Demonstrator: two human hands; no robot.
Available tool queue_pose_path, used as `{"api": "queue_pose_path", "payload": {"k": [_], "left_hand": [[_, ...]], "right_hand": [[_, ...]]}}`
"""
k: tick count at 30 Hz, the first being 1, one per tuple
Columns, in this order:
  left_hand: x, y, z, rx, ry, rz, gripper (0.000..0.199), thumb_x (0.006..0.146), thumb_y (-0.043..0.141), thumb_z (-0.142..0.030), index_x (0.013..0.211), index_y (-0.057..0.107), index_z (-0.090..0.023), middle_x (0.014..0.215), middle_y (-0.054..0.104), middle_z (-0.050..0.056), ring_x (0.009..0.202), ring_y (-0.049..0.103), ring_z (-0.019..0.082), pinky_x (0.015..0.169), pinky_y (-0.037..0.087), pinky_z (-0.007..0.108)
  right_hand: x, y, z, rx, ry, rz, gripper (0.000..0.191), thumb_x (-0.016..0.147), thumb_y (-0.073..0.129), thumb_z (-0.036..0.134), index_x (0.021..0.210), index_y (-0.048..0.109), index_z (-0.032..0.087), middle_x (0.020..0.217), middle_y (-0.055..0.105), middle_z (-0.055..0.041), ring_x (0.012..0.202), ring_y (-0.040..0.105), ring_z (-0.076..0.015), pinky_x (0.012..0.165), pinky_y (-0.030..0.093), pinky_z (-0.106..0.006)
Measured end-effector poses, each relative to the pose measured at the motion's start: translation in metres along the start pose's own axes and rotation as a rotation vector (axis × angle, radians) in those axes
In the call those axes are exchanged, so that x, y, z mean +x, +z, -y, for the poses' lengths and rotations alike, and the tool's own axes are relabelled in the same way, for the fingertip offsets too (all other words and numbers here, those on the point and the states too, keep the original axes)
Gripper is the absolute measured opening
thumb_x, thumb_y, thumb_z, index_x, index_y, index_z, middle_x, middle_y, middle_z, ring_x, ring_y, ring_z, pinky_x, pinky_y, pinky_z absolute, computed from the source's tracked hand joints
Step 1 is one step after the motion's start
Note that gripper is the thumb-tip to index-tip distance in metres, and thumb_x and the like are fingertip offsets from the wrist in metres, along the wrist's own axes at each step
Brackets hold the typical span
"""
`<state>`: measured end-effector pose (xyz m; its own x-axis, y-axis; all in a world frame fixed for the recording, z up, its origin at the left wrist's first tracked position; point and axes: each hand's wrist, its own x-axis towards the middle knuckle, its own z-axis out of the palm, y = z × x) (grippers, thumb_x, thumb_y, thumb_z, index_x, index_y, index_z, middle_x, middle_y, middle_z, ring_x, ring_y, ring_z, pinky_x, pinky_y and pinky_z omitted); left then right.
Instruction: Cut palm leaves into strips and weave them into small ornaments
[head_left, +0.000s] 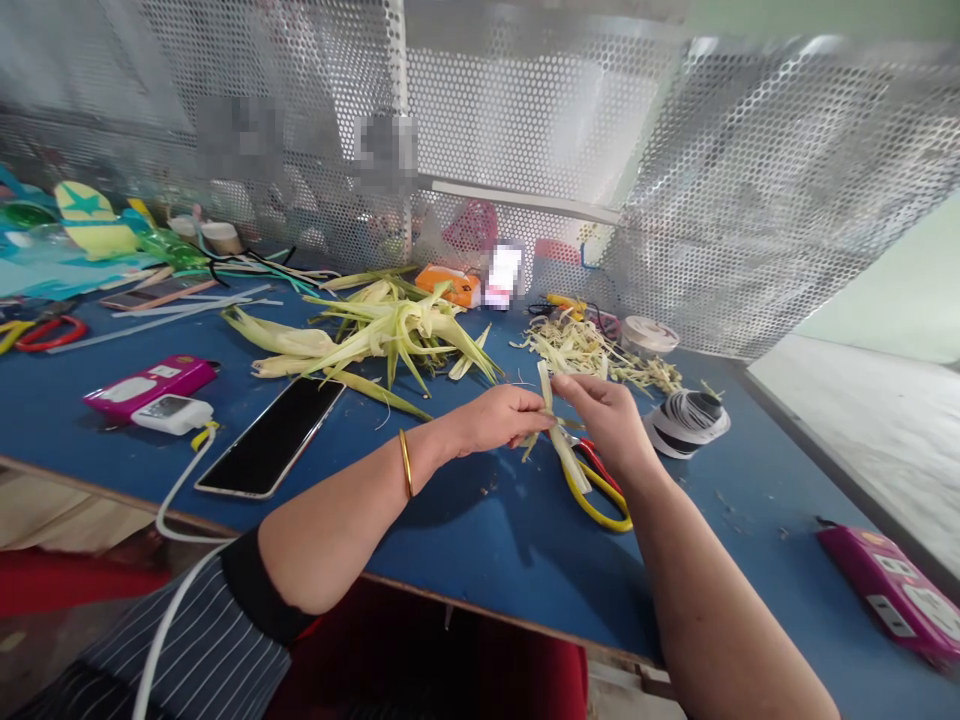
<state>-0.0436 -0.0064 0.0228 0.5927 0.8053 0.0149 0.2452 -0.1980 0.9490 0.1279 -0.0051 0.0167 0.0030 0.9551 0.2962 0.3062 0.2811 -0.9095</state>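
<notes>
My left hand (504, 415) pinches a pale corn husk strip (571, 462) near its middle, thumb and fingers closed on it. From the other side my right hand (604, 415) holds the upper part of the same strip between thumb and fingers. The strip's lower end hangs over scissors (600, 508) with red and yellow handles, which lie on the table beneath my hands. Behind my left hand spreads a heap of green corn husks (397, 330). Beyond my right hand is a pile of shredded husk scraps (574, 345).
On the blue table (480, 540) lie a phone (274, 440), a magenta power strip (154, 388) with a white charger, and another power strip (892, 590) at right. A black-and-white wrapped spool (686, 425) stands near my right wrist. Perforated metal sheeting (517, 120) rises behind.
</notes>
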Motion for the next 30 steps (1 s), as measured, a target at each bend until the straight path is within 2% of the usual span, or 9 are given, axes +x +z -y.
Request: {"api": "queue_pose_path", "payload": {"k": [1,3,8,14,18,21,24,27,30], "left_hand": [[0.0,0.0,0.001,0.009,-0.001,0.008,0.039,0.082,0.06,-0.05,0.06,0.049,-0.019,0.05,0.046,-0.004,0.049,0.042,0.009,0.051,0.031,0.024],[0.001,0.0,0.003,0.023,0.016,0.02,0.039,0.083,0.06,-0.048,0.059,0.048,-0.019,0.05,0.045,-0.004,0.049,0.042,0.009,0.051,0.032,0.023],[0.0,-0.003,0.001,0.056,0.046,0.042,0.04,0.083,0.061,-0.046,0.057,0.05,-0.019,0.05,0.048,-0.003,0.048,0.045,0.009,0.051,0.035,0.023],[0.001,0.002,0.003,-0.078,0.026,0.016,0.031,0.083,0.063,-0.04,0.063,0.057,-0.017,0.059,0.06,-0.001,0.049,0.054,0.009,0.053,0.042,0.023],[0.002,0.002,0.002,-0.218,-0.102,-0.124,0.026,0.081,0.067,-0.036,0.067,0.061,-0.015,0.067,0.068,0.003,0.053,0.059,0.01,0.049,0.039,0.022],[0.004,-0.002,0.0,-0.477,-0.184,-0.199,0.02,0.077,0.072,-0.033,0.076,0.065,-0.014,0.083,0.074,0.008,0.068,0.067,0.014,0.059,0.048,0.023],[0.006,-0.004,-0.001,-0.687,-0.181,-0.253,0.015,0.075,0.074,-0.025,0.081,0.067,-0.013,0.086,0.074,0.009,0.077,0.069,0.015,0.071,0.052,0.026],[0.008,-0.002,0.002,-0.72,-0.128,-0.328,0.011,0.074,0.075,-0.02,0.078,0.069,-0.012,0.083,0.073,0.007,0.075,0.066,0.012,0.075,0.051,0.024],[0.008,0.001,0.004,-0.719,-0.108,-0.372,0.01,0.074,0.075,-0.02,0.08,0.071,-0.012,0.084,0.073,0.005,0.077,0.064,0.011,0.076,0.048,0.022]], "right_hand": [[-0.002,0.002,0.001,0.018,0.027,0.064,0.029,0.073,0.071,0.047,0.067,0.072,0.019,0.066,0.065,-0.0009,0.07,0.056,-0.0182,0.066,0.041,-0.03],[-0.005,0.007,0.002,0.084,0.068,0.073,0.029,0.069,0.074,0.045,0.06,0.066,0.018,0.057,0.056,0.0023,0.058,0.047,-0.0133,0.057,0.035,-0.027],[-0.008,0.014,0.0,0.125,0.073,-0.159,0.032,0.066,0.075,0.039,0.052,0.054,0.02,0.051,0.044,0.0055,0.054,0.036,-0.0105,0.054,0.028,-0.027],[-0.006,0.009,0.004,0.161,0.05,-0.137,0.023,0.074,0.071,0.039,0.062,0.065,0.019,0.066,0.062,0.0004,0.068,0.053,-0.0158,0.069,0.039,-0.029],[-0.007,0.002,0.009,0.015,-0.114,-0.348,0.02,0.082,0.064,0.038,0.088,0.07,0.02,0.088,0.069,-0.0046,0.085,0.061,-0.0211,0.082,0.043,-0.033],[-0.013,-0.001,0.015,-0.278,-0.337,-0.484,0.018,0.088,0.059,0.037,0.082,0.067,0.022,0.087,0.068,-0.0054,0.089,0.06,-0.0227,0.088,0.04,-0.036],[-0.019,0.005,0.017,-0.458,-0.412,-0.357,0.026,0.089,0.058,0.038,0.068,0.064,0.024,0.075,0.066,-0.004,0.079,0.059,-0.0218,0.084,0.038,-0.035],[-0.023,0.018,0.013,-0.441,-0.273,-0.093,0.027,0.087,0.061,0.04,0.066,0.066,0.025,0.072,0.069,-0.0027,0.067,0.057,-0.0197,0.07,0.038,-0.031],[-0.023,0.029,0.006,-0.36,-0.117,-0.05,0.026,0.084,0.063,0.043,0.067,0.068,0.024,0.073,0.07,-0.0016,0.065,0.058,-0.0191,0.064,0.036,-0.029]]}}
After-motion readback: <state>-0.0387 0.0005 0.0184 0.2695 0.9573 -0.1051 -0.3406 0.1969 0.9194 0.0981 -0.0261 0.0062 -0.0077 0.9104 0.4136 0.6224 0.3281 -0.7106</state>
